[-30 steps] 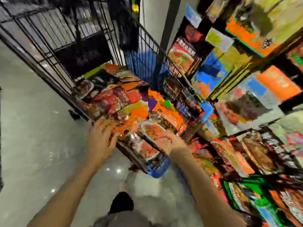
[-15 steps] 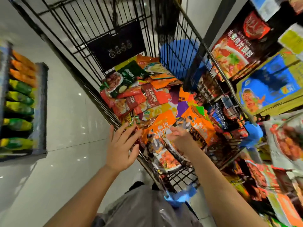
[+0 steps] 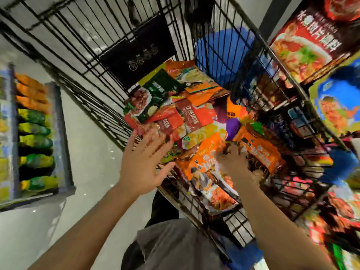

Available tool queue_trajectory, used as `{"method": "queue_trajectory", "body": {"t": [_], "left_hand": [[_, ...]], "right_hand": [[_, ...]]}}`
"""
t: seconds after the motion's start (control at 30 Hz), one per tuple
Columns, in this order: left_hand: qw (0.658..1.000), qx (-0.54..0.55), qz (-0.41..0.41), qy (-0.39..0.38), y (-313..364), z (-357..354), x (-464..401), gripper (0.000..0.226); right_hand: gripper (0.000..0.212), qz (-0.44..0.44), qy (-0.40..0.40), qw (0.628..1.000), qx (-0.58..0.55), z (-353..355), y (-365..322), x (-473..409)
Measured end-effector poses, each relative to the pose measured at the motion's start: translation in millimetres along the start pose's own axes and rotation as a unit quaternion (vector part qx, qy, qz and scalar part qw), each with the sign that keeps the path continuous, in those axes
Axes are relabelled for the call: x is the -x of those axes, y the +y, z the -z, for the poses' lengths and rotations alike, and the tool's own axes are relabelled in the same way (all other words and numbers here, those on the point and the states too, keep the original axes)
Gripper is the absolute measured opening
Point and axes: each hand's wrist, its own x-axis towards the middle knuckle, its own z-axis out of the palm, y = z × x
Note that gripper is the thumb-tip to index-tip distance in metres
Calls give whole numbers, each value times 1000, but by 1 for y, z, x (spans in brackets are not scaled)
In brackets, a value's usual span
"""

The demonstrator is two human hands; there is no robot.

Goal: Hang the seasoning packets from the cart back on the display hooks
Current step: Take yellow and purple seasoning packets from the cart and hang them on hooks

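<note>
Seasoning packets [image 3: 194,117] heaped inside wire cart [image 3: 109,41], display packets [image 3: 305,43] hanging at right. Left hand [image 3: 145,162] over cart's near rim, fingers spread, holding nothing. Right hand [image 3: 236,162] down on orange packet [image 3: 206,166]; finger state blurred, cannot tell.

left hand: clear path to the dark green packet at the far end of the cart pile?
Probably yes. The left hand hovers open over the near edge of the cart, and the dark green packet lies on top of the pile, uncovered. Only a further reach forward seems needed.
</note>
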Motion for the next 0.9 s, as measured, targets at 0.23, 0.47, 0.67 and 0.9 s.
{"method": "queue_trajectory", "body": {"t": [0.23, 0.47, 0.67, 0.9], "left_hand": [[999, 13, -32, -37, -4, 0, 1, 50], [979, 57, -34, -195, -9, 14, -1, 61], [794, 505, 134, -312, 8, 33, -63, 63], [661, 617, 262, -337, 45, -7, -124, 51]], "right_hand": [[88, -186, 50, 980, -56, -9, -49, 22], [85, -150, 161, 948, -231, 0, -38, 38], [87, -39, 178, 883, -433, 15, -81, 76], [103, 83, 79, 885, -452, 11, -107, 87]]}}
